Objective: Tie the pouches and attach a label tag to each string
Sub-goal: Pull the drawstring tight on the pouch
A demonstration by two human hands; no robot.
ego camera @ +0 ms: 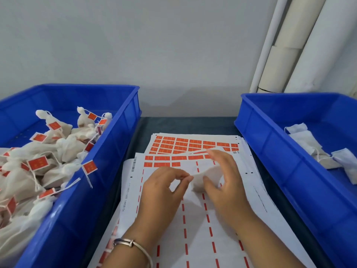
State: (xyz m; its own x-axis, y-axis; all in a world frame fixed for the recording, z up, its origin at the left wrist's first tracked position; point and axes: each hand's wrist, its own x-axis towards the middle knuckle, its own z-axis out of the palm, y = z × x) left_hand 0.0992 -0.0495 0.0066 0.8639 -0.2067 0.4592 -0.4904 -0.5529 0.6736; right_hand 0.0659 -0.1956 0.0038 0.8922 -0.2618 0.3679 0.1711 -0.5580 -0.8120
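The left hand (164,187) pinches what seems the string, and the right hand (222,176), fingers spread, steadies the blurred pouch (204,178) over the label sheets (193,146), so a loose pinch could let the knot slip open.

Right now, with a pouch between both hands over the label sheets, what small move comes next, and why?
Probably pull the string tight to close the pouch. The left hand seems to pinch something thin beside it, likely the string, though blur hides it, and the right hand rests on the pouch. No orange tag shows on it, unlike the pouches in the left bin.
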